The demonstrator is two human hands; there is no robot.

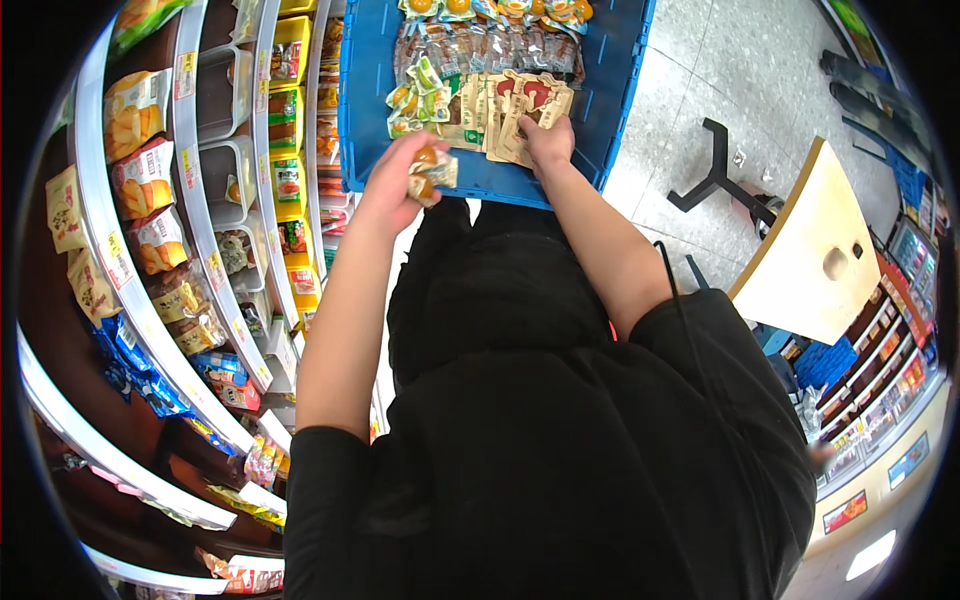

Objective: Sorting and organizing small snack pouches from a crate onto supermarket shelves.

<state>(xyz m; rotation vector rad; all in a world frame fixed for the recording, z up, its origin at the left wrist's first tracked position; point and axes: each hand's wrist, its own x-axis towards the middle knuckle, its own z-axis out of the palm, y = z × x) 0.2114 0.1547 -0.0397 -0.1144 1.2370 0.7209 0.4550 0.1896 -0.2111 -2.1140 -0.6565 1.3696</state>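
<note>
A blue plastic crate (495,193) of packaged snacks sits before me. Over its near left corner, my left hand (390,180) grips small clear packets with round brown eggs (426,178) inside. My right hand (553,144) pinches the near edge of a beige pouch (553,105) with a red print, its thumb on top. More beige pouches (465,112), some with green print, lie left of it. Small green-and-white egg packets (420,94) are heaped against them. Behind lies a row of clear packets with brown contents (487,49); further egg packets (495,9) fill the far end.
Store shelves (187,225) with bagged snacks, clear bins (227,180) and yellow bins (289,120) curve along my left. To the right stand a light wooden board (817,247) and a black forked stand foot (716,169) on the grey tiled floor (667,82).
</note>
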